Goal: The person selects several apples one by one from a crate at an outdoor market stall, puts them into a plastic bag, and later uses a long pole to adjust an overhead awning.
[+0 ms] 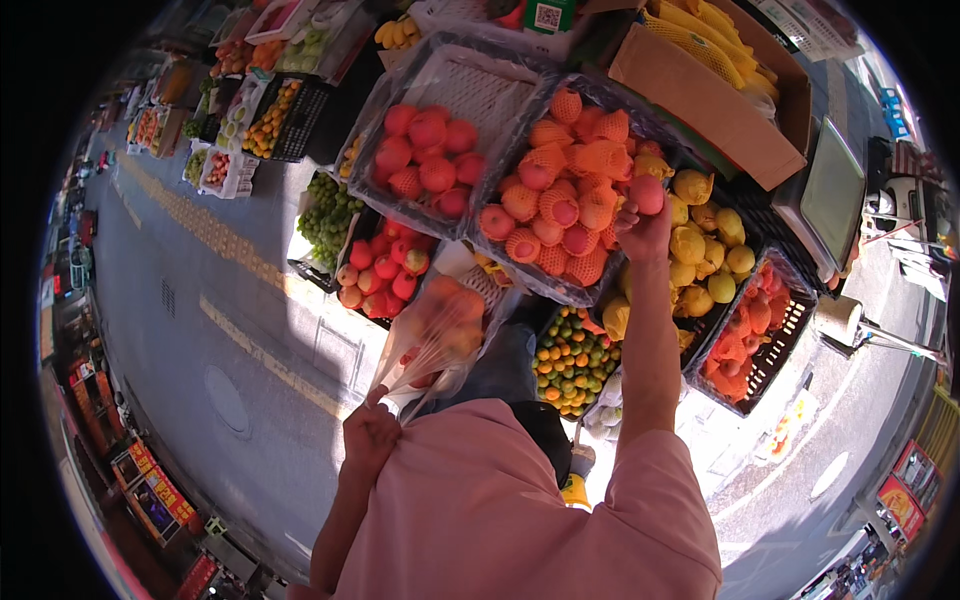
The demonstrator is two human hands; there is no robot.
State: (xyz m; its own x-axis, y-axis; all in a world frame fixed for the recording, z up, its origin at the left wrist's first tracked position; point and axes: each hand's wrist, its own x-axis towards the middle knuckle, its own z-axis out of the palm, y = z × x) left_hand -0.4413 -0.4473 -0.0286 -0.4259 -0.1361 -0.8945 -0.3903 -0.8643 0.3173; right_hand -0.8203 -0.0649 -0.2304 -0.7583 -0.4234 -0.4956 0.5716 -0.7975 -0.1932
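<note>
My right hand [640, 234] is closed around a round red apple [648, 194], raised at the right edge of a crate [590, 297]. Several red fruits in orange foam nets [560, 206] fill that crate. Lower left, my left hand [371, 432] grips the gathered top of a clear plastic bag [409, 350]. Reddish-orange round fruits show through the bag, blurred by the plastic. The bag stretches up and away from my fingers, in front of a crate of red fruits [385, 265].
Left of the netted fruit stands a plastic-lined crate [470, 75] partly filled with red fruits. Yellow fruits [700, 245] lie to the right, small orange and green citrus [572, 365] below. A cardboard box [700, 105] and a scale [832, 195] stand at the far right.
</note>
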